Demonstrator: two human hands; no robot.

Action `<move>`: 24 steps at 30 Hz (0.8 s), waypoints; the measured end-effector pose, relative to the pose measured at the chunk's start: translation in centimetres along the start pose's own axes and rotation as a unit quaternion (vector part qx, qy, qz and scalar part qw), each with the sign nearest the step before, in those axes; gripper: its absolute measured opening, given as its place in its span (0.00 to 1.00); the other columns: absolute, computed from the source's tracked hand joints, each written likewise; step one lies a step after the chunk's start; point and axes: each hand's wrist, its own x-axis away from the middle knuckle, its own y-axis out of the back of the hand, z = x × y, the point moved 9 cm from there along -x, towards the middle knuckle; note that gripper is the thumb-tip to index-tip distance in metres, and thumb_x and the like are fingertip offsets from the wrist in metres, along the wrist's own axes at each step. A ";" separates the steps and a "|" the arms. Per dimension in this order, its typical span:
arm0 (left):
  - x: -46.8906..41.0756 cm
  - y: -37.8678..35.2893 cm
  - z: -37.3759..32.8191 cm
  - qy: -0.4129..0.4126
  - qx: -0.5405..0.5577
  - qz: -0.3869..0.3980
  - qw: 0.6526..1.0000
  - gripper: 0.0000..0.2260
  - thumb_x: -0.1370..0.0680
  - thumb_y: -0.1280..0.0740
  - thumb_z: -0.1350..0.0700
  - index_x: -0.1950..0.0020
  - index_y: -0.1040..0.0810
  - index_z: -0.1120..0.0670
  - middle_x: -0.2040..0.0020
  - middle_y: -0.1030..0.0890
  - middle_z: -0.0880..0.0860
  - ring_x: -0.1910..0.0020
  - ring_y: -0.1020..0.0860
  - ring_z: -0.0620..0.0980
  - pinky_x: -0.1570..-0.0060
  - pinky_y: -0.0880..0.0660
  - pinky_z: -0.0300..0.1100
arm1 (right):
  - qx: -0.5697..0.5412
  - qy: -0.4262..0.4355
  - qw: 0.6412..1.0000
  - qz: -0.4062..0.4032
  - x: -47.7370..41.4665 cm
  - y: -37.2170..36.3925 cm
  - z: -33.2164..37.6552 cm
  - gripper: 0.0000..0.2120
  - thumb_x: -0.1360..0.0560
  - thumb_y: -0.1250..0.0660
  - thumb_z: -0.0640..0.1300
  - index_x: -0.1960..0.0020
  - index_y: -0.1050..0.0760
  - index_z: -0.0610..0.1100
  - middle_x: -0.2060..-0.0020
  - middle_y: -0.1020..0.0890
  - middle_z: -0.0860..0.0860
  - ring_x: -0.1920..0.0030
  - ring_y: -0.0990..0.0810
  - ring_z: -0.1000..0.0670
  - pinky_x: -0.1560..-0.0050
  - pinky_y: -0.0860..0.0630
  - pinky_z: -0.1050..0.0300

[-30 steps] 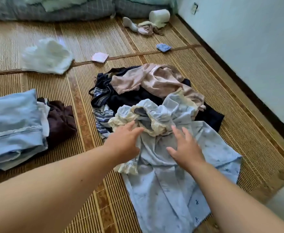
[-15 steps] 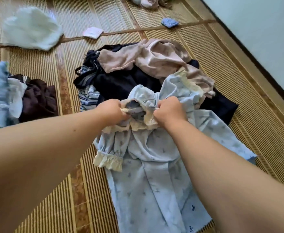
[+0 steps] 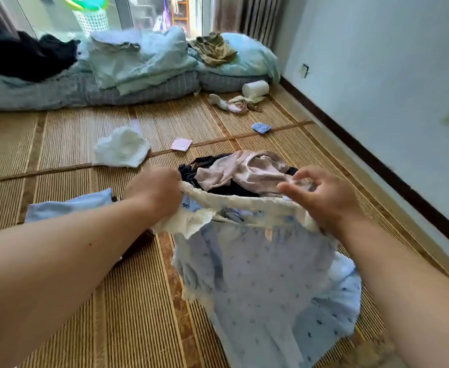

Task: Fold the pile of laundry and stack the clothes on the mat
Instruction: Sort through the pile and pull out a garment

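A light blue printed garment (image 3: 257, 274) with a cream frilled collar hangs lifted off the woven mat (image 3: 127, 314), its lower part trailing on the mat. My left hand (image 3: 155, 193) grips the collar at its left end. My right hand (image 3: 324, 197) holds the collar's right end, thumb and forefinger spread above it. Behind the garment lies the laundry pile (image 3: 244, 173), a beige piece on top of dark clothes. A folded light blue item (image 3: 69, 205) lies left of my left forearm, with a dark one partly hidden under the arm.
A white cloth (image 3: 121, 150), a pink square (image 3: 181, 144) and a small blue cloth (image 3: 261, 127) lie on the mat farther back. Bedding and pillows (image 3: 138, 65) line the far edge, with a paper roll (image 3: 255, 88) and socks. The wall and dark baseboard (image 3: 377, 160) run along the right.
Both hands closed on the collar and raised the blue garment off the pile, spreading it apart. The camera tilted up, bringing the bedding into view.
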 end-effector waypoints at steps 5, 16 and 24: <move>2.0 6.4 3.1 0.144 0.160 0.026 0.976 0.07 0.24 0.39 0.57 0.62 0.27 0.52 0.65 0.27 0.51 0.65 0.28 0.51 0.69 0.35 0.41 | 0.305 0.103 0.943 0.088 2.8 1.5 7.9 0.11 0.26 0.34 0.59 0.59 0.21 0.52 0.62 0.22 0.53 0.53 0.20 0.46 0.64 0.35 0.58; 5.7 25.3 2.7 -0.003 0.063 -0.020 0.998 0.07 0.27 0.37 0.57 0.64 0.28 0.49 0.63 0.24 0.49 0.61 0.25 0.55 0.62 0.28 0.42 | 0.082 0.076 0.994 -0.014 4.3 14.9 21.5 0.17 0.33 0.38 0.31 0.62 0.18 0.51 0.60 0.16 0.53 0.55 0.21 0.50 0.57 0.29 0.63; 10.5 24.9 7.5 0.242 0.451 0.029 0.859 0.06 0.23 0.32 0.57 0.58 0.22 0.58 0.56 0.22 0.57 0.61 0.24 0.54 0.65 0.31 0.41 | 0.152 0.123 0.977 0.080 6.2 14.1 27.9 0.07 0.30 0.31 0.51 0.67 0.22 0.54 0.66 0.21 0.60 0.62 0.24 0.60 0.64 0.31 0.63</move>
